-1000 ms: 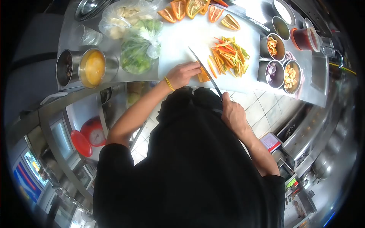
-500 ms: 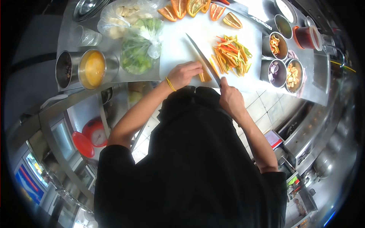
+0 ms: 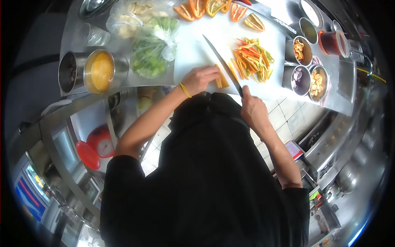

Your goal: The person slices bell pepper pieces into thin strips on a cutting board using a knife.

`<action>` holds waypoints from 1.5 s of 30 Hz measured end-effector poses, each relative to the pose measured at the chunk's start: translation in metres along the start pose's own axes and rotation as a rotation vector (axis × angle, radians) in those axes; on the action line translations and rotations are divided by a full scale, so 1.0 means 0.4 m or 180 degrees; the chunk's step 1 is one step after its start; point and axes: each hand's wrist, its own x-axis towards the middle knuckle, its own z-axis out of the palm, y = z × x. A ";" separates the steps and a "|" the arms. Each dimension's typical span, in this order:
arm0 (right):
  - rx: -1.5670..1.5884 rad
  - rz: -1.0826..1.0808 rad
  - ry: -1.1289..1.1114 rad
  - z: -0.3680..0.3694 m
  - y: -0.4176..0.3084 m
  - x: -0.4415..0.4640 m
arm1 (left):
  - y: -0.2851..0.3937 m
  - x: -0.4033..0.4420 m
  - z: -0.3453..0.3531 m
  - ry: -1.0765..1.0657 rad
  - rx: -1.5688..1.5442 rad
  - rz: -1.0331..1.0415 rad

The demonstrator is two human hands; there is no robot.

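My left hand (image 3: 200,80), with a yellow band at the wrist, presses its closed fingers on an orange pepper piece (image 3: 222,81) at the near edge of the white cutting board (image 3: 193,43). My right hand (image 3: 254,109) is wrapped round the handle of a long knife (image 3: 224,64). The blade slants up and to the left over the board, just right of the pepper piece. A pile of red, orange and green pepper strips (image 3: 255,59) lies right of the blade. Pepper halves (image 3: 254,22) lie along the board's far edge.
Left of the board are a bag of green vegetables (image 3: 149,57), a bag of pale pieces (image 3: 129,18) and a metal pot of yellow liquid (image 3: 100,72). Metal cups, one with purple pieces (image 3: 297,78), and a red container (image 3: 330,43) stand at the right.
The knife has shifted slightly relative to the board, its blade now beside the pepper piece's right edge. My left hand has stayed on the piece.
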 end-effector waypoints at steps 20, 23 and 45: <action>-0.0040 0.0049 -0.0049 0.115 -0.018 0.011 | -0.007 -0.012 -0.012 -0.0256 0.0201 0.0004; 0.0054 -0.0142 0.0143 0.098 -0.044 0.068 | 0.008 -0.005 -0.028 -0.0320 0.0196 -0.0032; -0.0019 -0.0039 -0.0012 0.074 -0.039 0.010 | 0.016 -0.022 -0.018 -0.0208 0.0180 -0.0152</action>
